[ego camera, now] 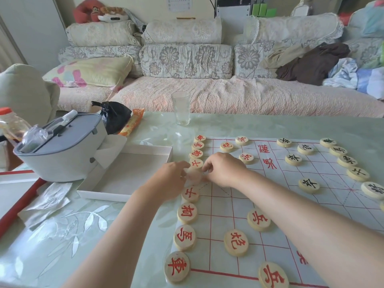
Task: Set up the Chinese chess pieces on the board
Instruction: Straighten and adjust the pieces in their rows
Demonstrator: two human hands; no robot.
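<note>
The board [220, 206] is a thin pale sheet ruled with a red grid, lying flat on a glossy green surface [62, 235] patterned with leaves. Round, pale wooden discs with red characters [187, 213] line its left edge, and discs with black characters [309, 185] stand along the right side. Left of the board lie a shallow white box [128, 169] and a grey lidded container [62, 150], and a clear ribbed glass [180, 108] stands beyond it. Both forearms reach forward. The left hand [172, 179] and right hand [224, 169] meet at the board's left edge, fingers curled at one blurred disc [194, 176] in the red row. The blur hides which hand grasps it.
</note>
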